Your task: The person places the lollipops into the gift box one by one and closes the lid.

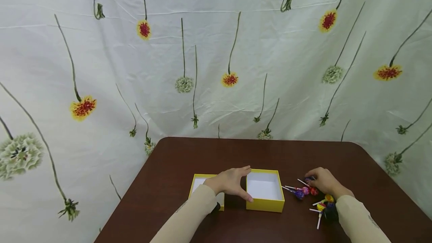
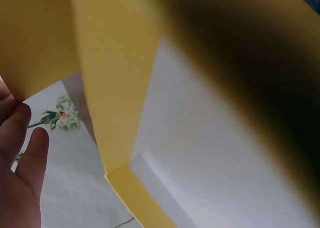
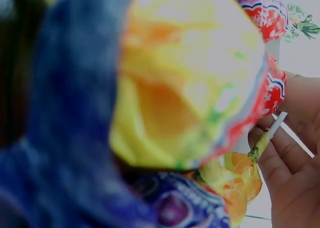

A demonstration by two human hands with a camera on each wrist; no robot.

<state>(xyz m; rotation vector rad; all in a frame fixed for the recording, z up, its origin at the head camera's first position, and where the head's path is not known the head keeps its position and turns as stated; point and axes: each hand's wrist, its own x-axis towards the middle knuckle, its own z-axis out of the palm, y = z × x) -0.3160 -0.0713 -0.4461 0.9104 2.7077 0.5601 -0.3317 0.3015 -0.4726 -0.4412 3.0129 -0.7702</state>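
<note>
An open yellow box with a white inside (image 1: 264,185) stands on the brown table. My left hand (image 1: 231,181) spans its left side, thumb at the front corner and fingers at the back, holding it. In the left wrist view, fingertips (image 2: 22,113) meet a yellow cardboard edge. Right of the box, my right hand (image 1: 325,181) bends its fingers over a dark blue-purple lollipop (image 1: 308,179) and appears to pinch it. Close by lie a red lollipop (image 1: 314,191), a pink one (image 1: 305,190) and a blue one (image 1: 299,194). The right palm partly hides the contact.
A second yellow-edged box part (image 1: 199,180) stands to the left, partly behind my left forearm. More lollipops, some yellow (image 1: 321,206), lie near my right wrist, their white sticks pointing left and toward me. A flower-printed cloth (image 1: 209,55) hangs behind the table (image 1: 189,153).
</note>
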